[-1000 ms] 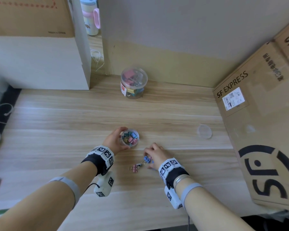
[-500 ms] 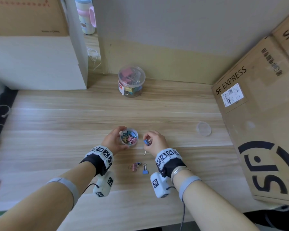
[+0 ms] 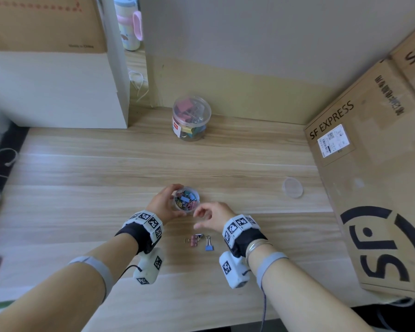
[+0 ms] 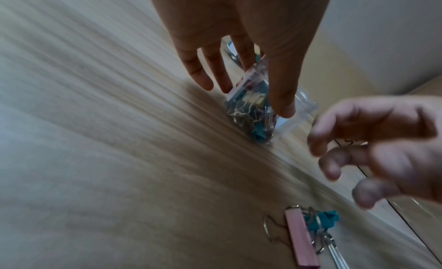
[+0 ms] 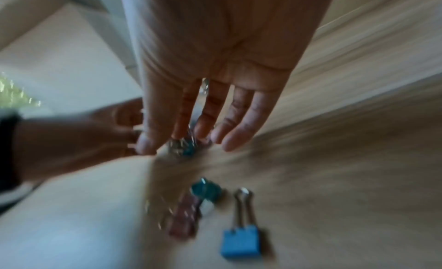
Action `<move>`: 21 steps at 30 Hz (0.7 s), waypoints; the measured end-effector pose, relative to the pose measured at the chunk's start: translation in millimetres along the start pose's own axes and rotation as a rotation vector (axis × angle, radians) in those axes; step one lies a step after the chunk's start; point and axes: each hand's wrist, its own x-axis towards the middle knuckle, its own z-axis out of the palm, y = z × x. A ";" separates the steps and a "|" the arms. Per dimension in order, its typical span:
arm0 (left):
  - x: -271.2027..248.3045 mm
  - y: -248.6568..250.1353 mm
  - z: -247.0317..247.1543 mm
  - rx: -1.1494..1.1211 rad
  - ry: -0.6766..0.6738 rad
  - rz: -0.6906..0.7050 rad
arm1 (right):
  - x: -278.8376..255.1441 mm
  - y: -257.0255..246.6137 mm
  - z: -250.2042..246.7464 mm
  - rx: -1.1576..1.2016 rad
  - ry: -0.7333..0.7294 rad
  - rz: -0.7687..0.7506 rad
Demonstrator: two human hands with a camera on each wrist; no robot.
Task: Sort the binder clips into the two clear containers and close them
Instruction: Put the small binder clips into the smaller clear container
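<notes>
My left hand (image 3: 167,203) (image 4: 239,78) grips the small clear container (image 3: 186,200) (image 4: 248,101), which stands lidless on the desk and holds several small coloured binder clips. Just right of it my right hand (image 3: 207,214) (image 5: 210,110) hovers with its fingers relaxed and nothing in them. On the desk between my wrists lie a pink clip (image 3: 193,240) (image 4: 302,239) (image 5: 183,219), a teal clip (image 3: 199,235) (image 4: 323,220) (image 5: 207,191) and a blue clip (image 3: 209,246) (image 5: 240,243). A larger clear container (image 3: 191,119) with bigger clips stands at the back, its lid on.
A small clear lid (image 3: 292,187) lies on the desk to the right. A big SF Express carton (image 3: 374,178) leans along the right side. A white box (image 3: 55,89) stands at the back left, with a pastel cup (image 3: 129,22) behind it.
My right hand lifted a blue clip off the desk, carried it to the small container, and now holds nothing. My left hand has stayed on the container.
</notes>
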 end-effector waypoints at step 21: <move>-6.9 -3.8 -4.2 0.025 0.001 0.019 | -4.1 -17.0 -0.9 -0.044 0.263 -0.242</move>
